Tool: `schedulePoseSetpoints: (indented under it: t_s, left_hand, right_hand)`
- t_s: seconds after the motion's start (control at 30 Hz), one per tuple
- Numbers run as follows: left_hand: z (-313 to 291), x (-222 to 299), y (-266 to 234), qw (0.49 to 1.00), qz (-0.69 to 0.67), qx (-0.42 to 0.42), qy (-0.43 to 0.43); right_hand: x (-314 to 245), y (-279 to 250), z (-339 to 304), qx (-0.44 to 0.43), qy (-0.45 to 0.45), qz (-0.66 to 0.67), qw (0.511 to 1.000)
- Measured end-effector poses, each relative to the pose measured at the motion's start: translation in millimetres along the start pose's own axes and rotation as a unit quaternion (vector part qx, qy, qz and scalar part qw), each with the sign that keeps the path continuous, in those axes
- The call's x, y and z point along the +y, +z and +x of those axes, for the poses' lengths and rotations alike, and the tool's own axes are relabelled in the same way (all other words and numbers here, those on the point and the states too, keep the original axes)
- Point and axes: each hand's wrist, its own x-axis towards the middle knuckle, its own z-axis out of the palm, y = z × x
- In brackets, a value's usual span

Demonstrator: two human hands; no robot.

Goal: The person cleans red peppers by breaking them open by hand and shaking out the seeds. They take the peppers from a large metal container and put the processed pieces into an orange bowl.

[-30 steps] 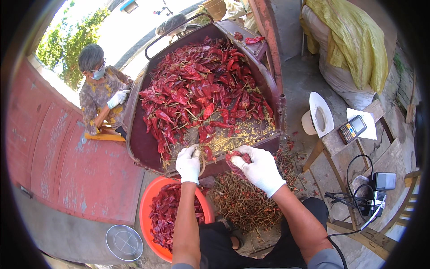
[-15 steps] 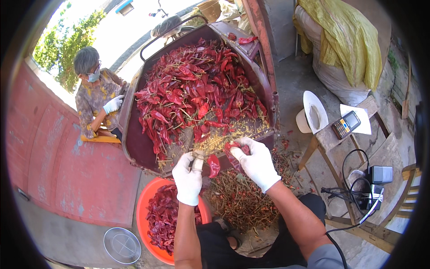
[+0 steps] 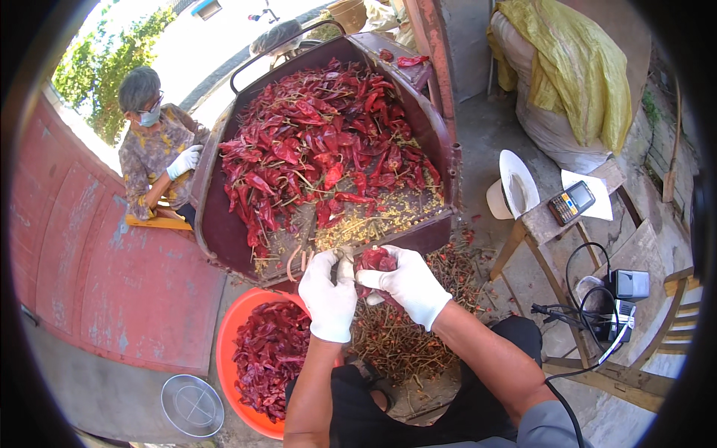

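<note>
My left hand (image 3: 327, 295), in a white glove, is closed in a pinch, its fingertips beside the right hand's. What it pinches, if anything, is hidden. My right hand (image 3: 409, 285), also gloved, is wrapped round dried red chili peppers (image 3: 376, 260); part of them shows above the thumb and part below the palm. Both hands are over the near edge of a dark red metal bin (image 3: 213, 224). A heap of dried chili peppers (image 3: 299, 142) with stems fills much of it, and yellow seeds (image 3: 358, 230) lie along its near side.
An orange tub (image 3: 225, 351) of red chili peppers stands below my left forearm. Stems (image 3: 407, 336) litter the floor between my legs. A round sieve (image 3: 192, 405) lies left. A masked person (image 3: 160, 153) sits beyond the bin's left side. A wooden stool (image 3: 541, 224) holds a handheld device (image 3: 571, 203).
My hands have come together and slightly down. The red pepper that hung between them no longer shows there. The view has shifted slightly.
</note>
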Motion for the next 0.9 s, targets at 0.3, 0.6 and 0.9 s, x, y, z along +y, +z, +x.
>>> schedulePoseSetpoints:
  t_s: [0.3, 0.6, 0.9]
  left_hand:
    - [9, 15, -19, 0.966, -0.150, -0.188, -0.097]
    - [-2, 8, -9, 0.998, -0.017, -0.060, 0.026]
    - [14, -41, -13, 0.657, -0.680, 0.021, -0.325]
  right_hand:
    - [1, -9, 5, 0.095, -0.088, -0.199, 0.971]
    - [-5, -8, 4, -0.017, -0.040, -0.110, 0.993]
    - [-14, 1, -12, -0.190, 0.032, -0.006, 0.981]
